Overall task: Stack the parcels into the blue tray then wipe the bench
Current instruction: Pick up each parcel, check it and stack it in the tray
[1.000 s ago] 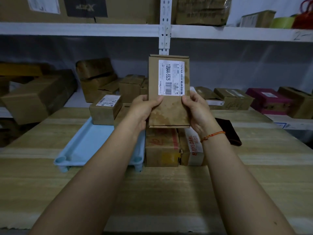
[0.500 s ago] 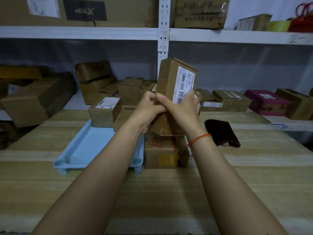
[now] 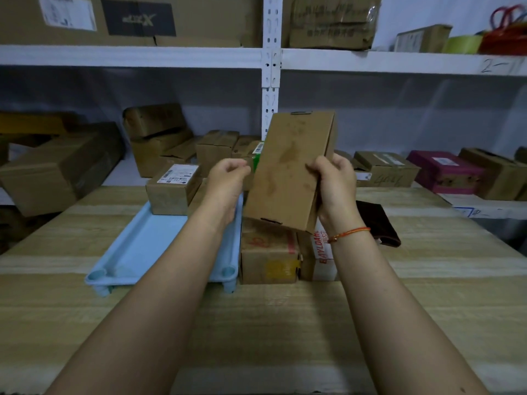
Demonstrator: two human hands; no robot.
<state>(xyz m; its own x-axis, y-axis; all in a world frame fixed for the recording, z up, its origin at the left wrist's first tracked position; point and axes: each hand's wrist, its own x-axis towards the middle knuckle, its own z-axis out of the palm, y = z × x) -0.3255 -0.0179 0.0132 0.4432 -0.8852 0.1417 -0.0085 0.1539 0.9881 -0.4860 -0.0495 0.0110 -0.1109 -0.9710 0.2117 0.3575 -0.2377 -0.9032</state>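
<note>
Wooden table (image 3: 427, 295), shelving behind. Right hand (image 3: 332, 185) grips stained cardboard parcel (image 3: 288, 172), upright, above 2 table parcels. Left hand (image 3: 228, 178) loosely curled, empty. Advice: lay flat in blue tray (image 3: 148, 246) beside labelled parcel (image 3: 171, 189).

One head-worn view looks forward and down, close over the bench (image 3: 427, 280).

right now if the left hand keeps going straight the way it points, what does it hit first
Probably the held brown parcel: the left hand points at its near edge, apart by a small gap, though depth is unclear.
</note>
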